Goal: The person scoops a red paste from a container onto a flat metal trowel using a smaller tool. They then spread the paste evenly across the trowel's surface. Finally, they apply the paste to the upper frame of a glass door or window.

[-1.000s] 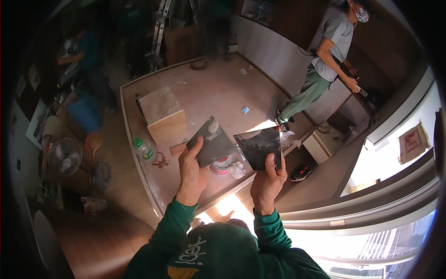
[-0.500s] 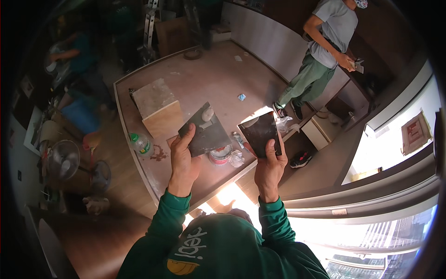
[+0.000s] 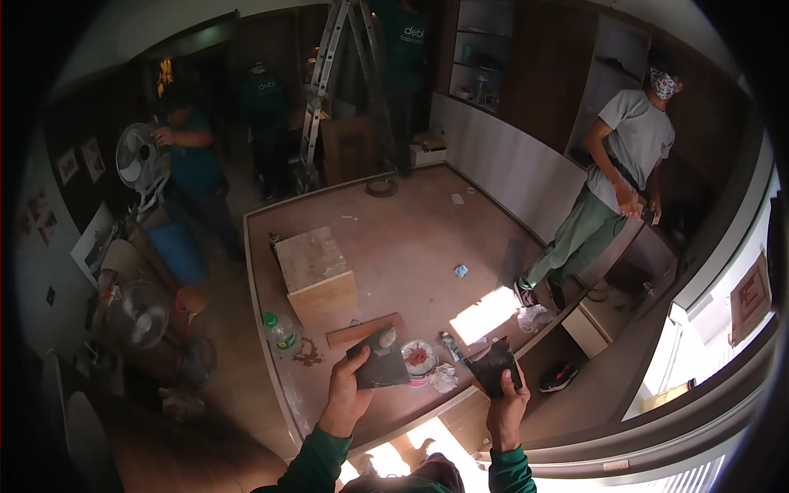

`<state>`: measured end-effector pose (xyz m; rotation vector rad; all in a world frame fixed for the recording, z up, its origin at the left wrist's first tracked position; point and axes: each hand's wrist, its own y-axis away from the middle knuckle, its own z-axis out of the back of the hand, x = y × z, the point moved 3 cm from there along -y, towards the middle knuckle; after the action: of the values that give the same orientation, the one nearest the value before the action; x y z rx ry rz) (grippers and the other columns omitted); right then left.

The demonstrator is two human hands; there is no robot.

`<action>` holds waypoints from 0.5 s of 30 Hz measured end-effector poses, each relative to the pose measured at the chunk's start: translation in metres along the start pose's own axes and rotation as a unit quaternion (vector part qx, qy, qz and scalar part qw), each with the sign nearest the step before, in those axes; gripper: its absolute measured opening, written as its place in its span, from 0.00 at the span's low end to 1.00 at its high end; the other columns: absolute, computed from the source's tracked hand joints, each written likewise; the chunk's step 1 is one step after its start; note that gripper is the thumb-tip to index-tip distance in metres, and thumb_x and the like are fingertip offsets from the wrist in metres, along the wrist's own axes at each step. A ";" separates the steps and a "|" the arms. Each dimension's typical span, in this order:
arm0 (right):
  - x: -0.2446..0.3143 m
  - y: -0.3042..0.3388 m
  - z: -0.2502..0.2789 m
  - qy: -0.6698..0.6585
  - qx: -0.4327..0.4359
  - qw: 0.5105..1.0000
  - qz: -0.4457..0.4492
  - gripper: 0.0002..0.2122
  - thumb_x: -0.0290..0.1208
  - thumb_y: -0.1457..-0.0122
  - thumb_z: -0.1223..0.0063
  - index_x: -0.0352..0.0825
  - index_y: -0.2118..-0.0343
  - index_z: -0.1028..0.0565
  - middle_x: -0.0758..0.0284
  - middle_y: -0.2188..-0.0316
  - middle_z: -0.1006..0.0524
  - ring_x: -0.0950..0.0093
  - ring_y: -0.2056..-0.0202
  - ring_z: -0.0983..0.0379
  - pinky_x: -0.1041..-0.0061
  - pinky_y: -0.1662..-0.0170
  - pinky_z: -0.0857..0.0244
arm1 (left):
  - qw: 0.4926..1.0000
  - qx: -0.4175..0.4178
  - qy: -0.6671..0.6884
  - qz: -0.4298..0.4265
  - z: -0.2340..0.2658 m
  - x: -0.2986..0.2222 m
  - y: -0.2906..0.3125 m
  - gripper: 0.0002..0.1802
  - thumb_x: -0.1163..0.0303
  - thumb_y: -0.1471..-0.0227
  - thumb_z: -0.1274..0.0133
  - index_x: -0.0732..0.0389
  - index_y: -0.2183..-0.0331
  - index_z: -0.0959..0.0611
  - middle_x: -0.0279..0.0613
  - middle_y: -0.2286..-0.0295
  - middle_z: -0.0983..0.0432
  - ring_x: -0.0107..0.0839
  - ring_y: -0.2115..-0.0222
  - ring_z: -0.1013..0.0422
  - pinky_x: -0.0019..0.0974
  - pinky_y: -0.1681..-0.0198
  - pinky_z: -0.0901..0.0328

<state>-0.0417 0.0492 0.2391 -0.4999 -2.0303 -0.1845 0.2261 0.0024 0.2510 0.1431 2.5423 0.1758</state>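
My left hand (image 3: 343, 403) is closed on the lower left edge of a flat, dark square putty spreader (image 3: 380, 370), thumb on top. A pale lump of putty (image 3: 387, 338) lies near its upper corner. Gripped at its right edge by my right hand (image 3: 505, 411) is a second dark putty spreader (image 3: 488, 367), tilted, its surface in shadow. Both spreaders are held apart over the front of a low brown platform (image 3: 403, 238). Between them, on the platform, stands an open can (image 3: 420, 361) with reddish-white paste inside. Crumpled white paper (image 3: 445, 379) lies beside the can.
A reddish-brown board (image 3: 366, 329), a green-capped bottle (image 3: 280, 332) and a wooden box (image 3: 320, 292) sit on the platform. One person (image 3: 629, 156) stands at the right. Others work near a stepladder (image 3: 322, 90) and a fan (image 3: 136, 156) at the back.
The view has tilted up, showing more of the back of the room. Both hands and spreaders now appear lower in the picture. The person at right has a changed arm position.
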 end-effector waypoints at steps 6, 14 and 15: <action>0.011 -0.046 -0.007 0.040 0.083 0.995 0.033 0.16 0.30 0.37 0.52 0.31 0.48 0.30 0.63 0.58 0.23 0.70 0.60 0.23 0.67 0.62 0.24 | 0.998 0.017 -0.015 -0.064 -0.047 -0.008 -0.020 0.16 0.71 0.47 0.45 0.61 0.56 0.23 0.36 0.62 0.23 0.30 0.61 0.28 0.36 0.53 0.35; 0.034 -0.102 -0.021 0.062 0.116 0.990 0.054 0.14 0.32 0.37 0.51 0.30 0.53 0.26 0.64 0.64 0.21 0.74 0.67 0.22 0.74 0.71 0.24 | 0.993 -0.042 -0.042 -0.106 -0.055 -0.008 -0.021 0.08 0.69 0.47 0.46 0.62 0.64 0.20 0.34 0.70 0.23 0.26 0.68 0.27 0.33 0.62 0.32; 0.031 -0.109 -0.014 0.059 0.097 0.993 0.044 0.11 0.34 0.37 0.52 0.32 0.57 0.25 0.65 0.66 0.21 0.74 0.69 0.22 0.74 0.71 0.24 | 0.993 -0.050 -0.045 -0.101 -0.053 -0.001 -0.018 0.09 0.69 0.47 0.46 0.62 0.64 0.20 0.35 0.70 0.23 0.26 0.68 0.27 0.33 0.63 0.32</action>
<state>-0.0895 -0.0458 0.2815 -0.4452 -1.8835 0.0368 0.1961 -0.0201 0.2922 -0.1430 2.4339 0.2120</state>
